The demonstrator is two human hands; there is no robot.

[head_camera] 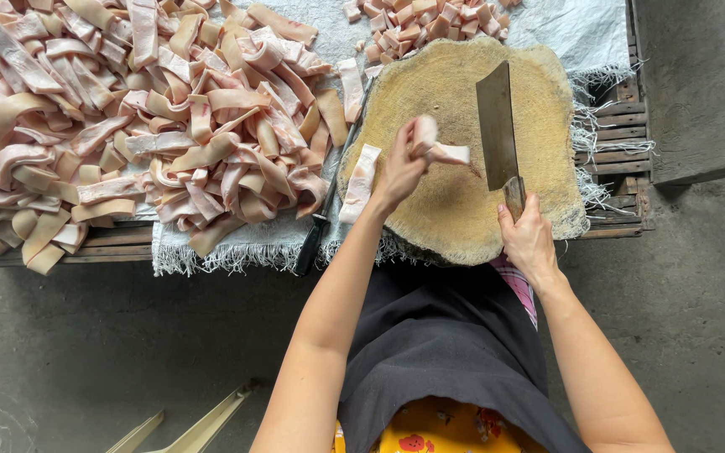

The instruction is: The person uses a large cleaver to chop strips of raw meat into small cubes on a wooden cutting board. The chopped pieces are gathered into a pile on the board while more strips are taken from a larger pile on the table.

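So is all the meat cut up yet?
Not yet. A small heap of cubes is done. The left hand holds one strip over the block, and the right hand grips the cleaver. A big pile of strips waits.

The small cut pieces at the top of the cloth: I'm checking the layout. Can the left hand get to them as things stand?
Probably yes: the small cut pieces lie just beyond the chopping block, nothing between, though the left hand holds a meat strip.

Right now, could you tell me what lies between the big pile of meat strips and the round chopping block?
In the head view, between the pile of strips and the chopping block lie a dark-handled knife and one loose strip against the block's edge, on white sacking.
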